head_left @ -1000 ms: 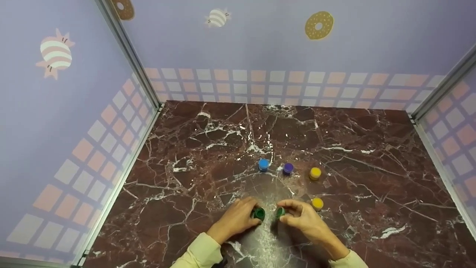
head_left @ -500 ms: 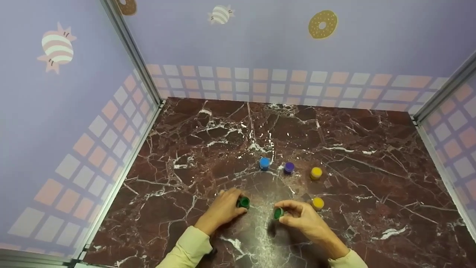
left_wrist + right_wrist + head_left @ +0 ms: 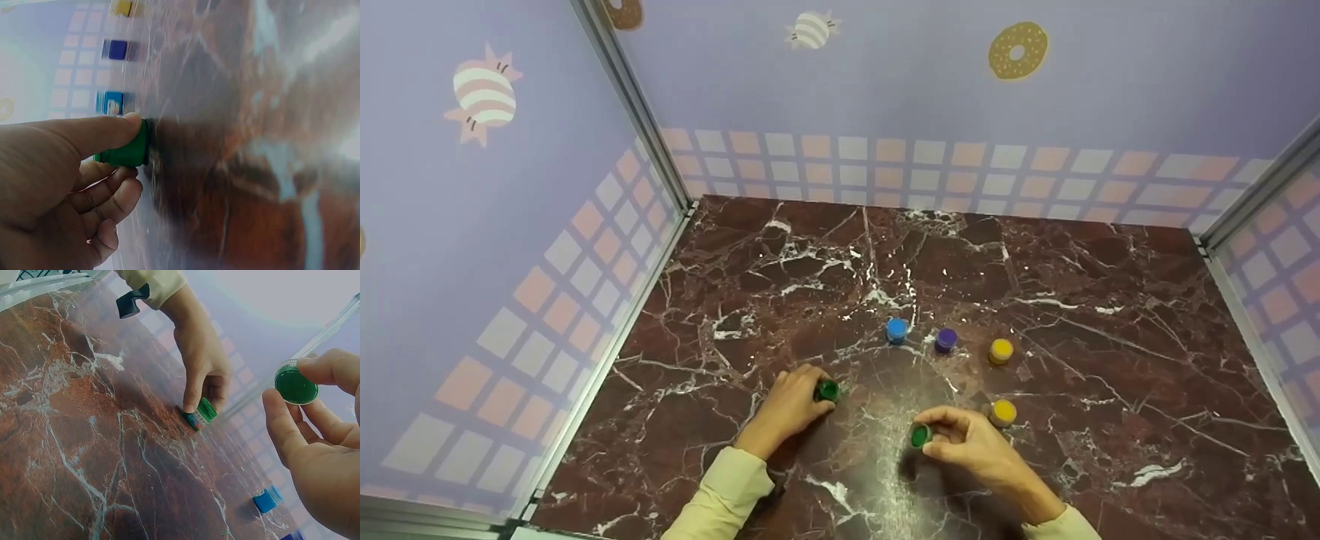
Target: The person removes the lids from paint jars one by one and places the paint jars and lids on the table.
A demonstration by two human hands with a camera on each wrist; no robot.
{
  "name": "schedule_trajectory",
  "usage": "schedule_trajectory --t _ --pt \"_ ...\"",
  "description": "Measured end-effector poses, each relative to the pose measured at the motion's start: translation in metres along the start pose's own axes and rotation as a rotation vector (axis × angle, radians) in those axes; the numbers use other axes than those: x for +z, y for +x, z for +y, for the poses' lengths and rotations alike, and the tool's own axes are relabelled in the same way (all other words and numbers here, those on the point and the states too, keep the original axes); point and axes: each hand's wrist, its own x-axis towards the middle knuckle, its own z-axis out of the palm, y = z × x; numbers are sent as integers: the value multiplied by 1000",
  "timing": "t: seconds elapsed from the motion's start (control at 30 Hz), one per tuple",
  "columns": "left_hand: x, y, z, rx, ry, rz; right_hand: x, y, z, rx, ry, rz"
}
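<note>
The left hand (image 3: pixel 786 403) grips a small, round, green plastic pot (image 3: pixel 829 391) on the smooth, shiny, dark red worktop (image 3: pixel 810 322) with wiggly white lines. The right hand (image 3: pixel 973 445) pinches a flat, round, green lid (image 3: pixel 295 387) with a see-through, bumpy edge, tipped sideways above the worktop. Farther back stand small round pots: one blue (image 3: pixel 896 331), one purple (image 3: pixel 946 341), one yellow (image 3: pixel 1000 351). Another yellow pot (image 3: pixel 1003 412) sits just beside the right hand.

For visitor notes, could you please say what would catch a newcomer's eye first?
Probably the open green paint pot in the left hand, and the green lid pinched in the right hand, above the marbled tabletop. Farther back stand a blue pot, a purple pot and a yellow pot.
</note>
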Motion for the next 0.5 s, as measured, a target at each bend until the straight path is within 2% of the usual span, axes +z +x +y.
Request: schedule_trajectory --t 0.27,0.5 --pt "-7 12 -7 -83 58 16 1 0 -2 -9 -3 18" --pt "-8 23 -11 -155 108 38 5 0 -1 -3 1 31"
